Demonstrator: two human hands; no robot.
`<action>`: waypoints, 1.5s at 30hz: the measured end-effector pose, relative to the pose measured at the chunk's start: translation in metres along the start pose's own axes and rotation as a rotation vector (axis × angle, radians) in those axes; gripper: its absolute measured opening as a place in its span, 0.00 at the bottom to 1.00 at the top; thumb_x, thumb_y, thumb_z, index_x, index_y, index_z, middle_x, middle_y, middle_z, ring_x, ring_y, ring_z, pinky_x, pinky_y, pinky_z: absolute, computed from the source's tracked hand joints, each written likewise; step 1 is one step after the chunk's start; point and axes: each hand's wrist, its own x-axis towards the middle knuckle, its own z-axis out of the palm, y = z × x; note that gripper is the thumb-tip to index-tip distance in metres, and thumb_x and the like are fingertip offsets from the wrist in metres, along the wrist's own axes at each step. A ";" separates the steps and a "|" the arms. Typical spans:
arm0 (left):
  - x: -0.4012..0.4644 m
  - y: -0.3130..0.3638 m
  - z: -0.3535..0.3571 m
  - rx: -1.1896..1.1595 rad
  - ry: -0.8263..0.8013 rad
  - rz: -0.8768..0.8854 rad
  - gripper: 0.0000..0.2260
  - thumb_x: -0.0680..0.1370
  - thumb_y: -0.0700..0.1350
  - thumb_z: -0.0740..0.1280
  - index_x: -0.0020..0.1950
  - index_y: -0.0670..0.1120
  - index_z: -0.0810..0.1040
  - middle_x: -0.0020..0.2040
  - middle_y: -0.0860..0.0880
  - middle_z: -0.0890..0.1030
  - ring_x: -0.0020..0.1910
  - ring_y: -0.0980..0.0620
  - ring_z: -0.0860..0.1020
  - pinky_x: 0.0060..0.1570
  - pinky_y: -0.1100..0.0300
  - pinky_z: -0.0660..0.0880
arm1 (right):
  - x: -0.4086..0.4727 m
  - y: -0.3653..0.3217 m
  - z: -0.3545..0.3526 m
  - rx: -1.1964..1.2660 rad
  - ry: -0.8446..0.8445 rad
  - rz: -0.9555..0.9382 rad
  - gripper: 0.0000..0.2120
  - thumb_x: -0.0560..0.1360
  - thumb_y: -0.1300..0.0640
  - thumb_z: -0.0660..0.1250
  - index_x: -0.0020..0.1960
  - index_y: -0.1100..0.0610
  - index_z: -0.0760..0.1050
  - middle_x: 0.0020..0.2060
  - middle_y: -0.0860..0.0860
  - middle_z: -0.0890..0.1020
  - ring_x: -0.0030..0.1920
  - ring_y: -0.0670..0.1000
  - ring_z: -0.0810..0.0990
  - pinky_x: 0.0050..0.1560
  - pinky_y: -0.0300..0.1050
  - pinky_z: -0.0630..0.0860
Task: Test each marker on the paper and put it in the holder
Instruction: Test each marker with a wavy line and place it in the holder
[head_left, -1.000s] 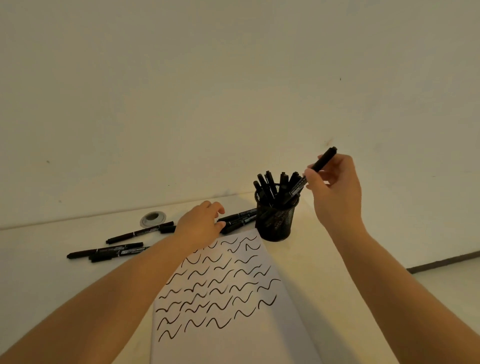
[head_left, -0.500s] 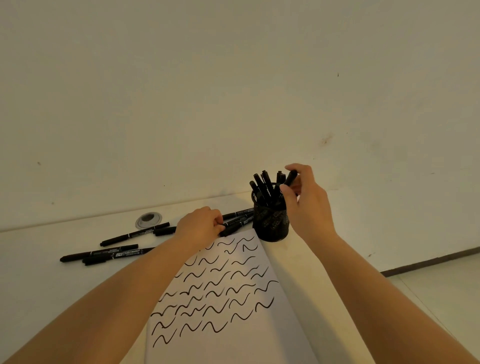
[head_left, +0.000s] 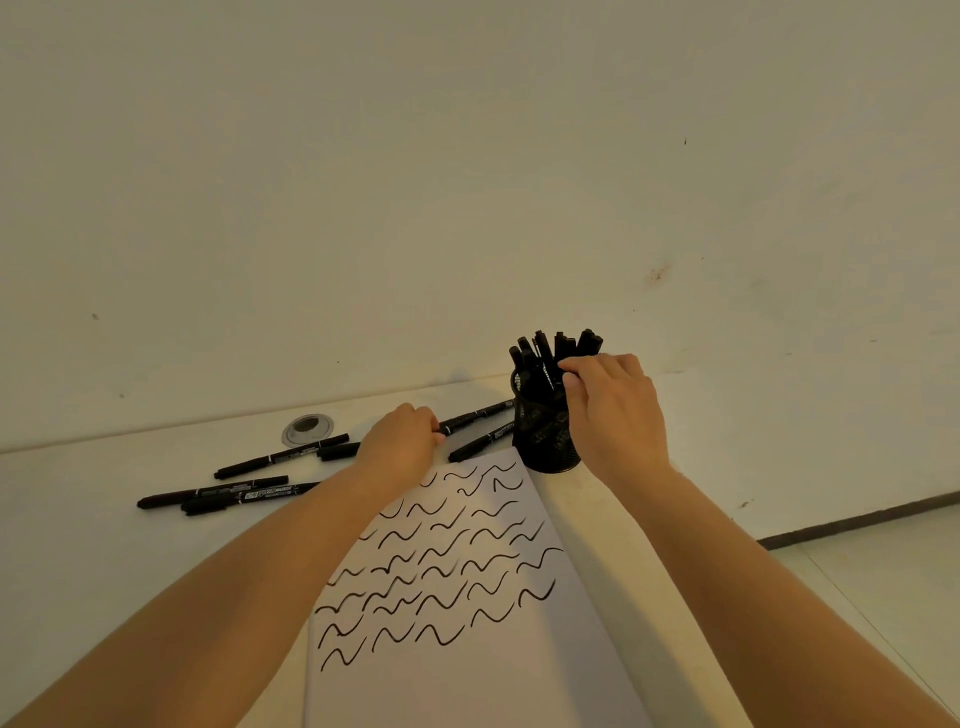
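Where the white table (head_left: 78, 545) meets the wall, we take the black mesh holder (head_left: 545, 441) as our landmark. Far left of the holder, two markers (head_left: 213, 491) lie side by side, touching, long axes nearly level, their near ends pointing left and slightly toward us. Between these and the holder lies another marker (head_left: 280, 457), long axis running up to the right; a short black piece (head_left: 340, 451) sits at its right end, and a round grey grommet (head_left: 307, 429) is set in the table just behind it.

Our left hand (head_left: 400, 447) is left of the holder, fingers curled under at the paper's far edge; it touches the left end of a marker (head_left: 475, 415) whose long axis rises to the right toward the holder's rim. We cannot tell whether the fingers actually grip it. A second marker (head_left: 480, 442) lies just in front of it, roughly parallel, its right end at the holder's base.

In front of the holder and reaching toward us, the paper (head_left: 467, 675) carries rows of wavy black test strokes.

The holder stands upright, touching the paper's far right corner, with a bundle of markers (head_left: 540, 353) standing on end in it, caps up and fanned a little.

Our right hand (head_left: 613, 415) is against the holder's right side, fingers narrowly curled, fingertips pinching one of the upright markers at the rim.
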 end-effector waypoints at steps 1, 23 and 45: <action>-0.002 -0.003 -0.003 0.003 0.011 -0.003 0.14 0.80 0.48 0.58 0.60 0.43 0.73 0.55 0.42 0.74 0.52 0.44 0.74 0.47 0.56 0.68 | -0.001 -0.001 -0.002 0.003 0.026 -0.003 0.13 0.79 0.58 0.58 0.60 0.59 0.74 0.55 0.55 0.79 0.58 0.58 0.70 0.54 0.49 0.65; -0.218 -0.018 -0.041 -0.538 0.106 0.196 0.06 0.77 0.51 0.60 0.46 0.55 0.76 0.38 0.57 0.78 0.37 0.59 0.76 0.37 0.66 0.72 | -0.153 -0.139 0.016 0.970 -0.268 0.353 0.11 0.78 0.52 0.57 0.41 0.53 0.75 0.24 0.41 0.75 0.28 0.39 0.72 0.31 0.30 0.68; -0.214 -0.065 -0.033 -0.464 0.048 0.108 0.11 0.79 0.57 0.51 0.48 0.57 0.72 0.48 0.51 0.81 0.43 0.53 0.75 0.44 0.53 0.72 | -0.155 -0.131 0.018 0.903 -0.355 0.396 0.06 0.73 0.56 0.66 0.37 0.53 0.75 0.24 0.48 0.80 0.25 0.43 0.76 0.26 0.30 0.68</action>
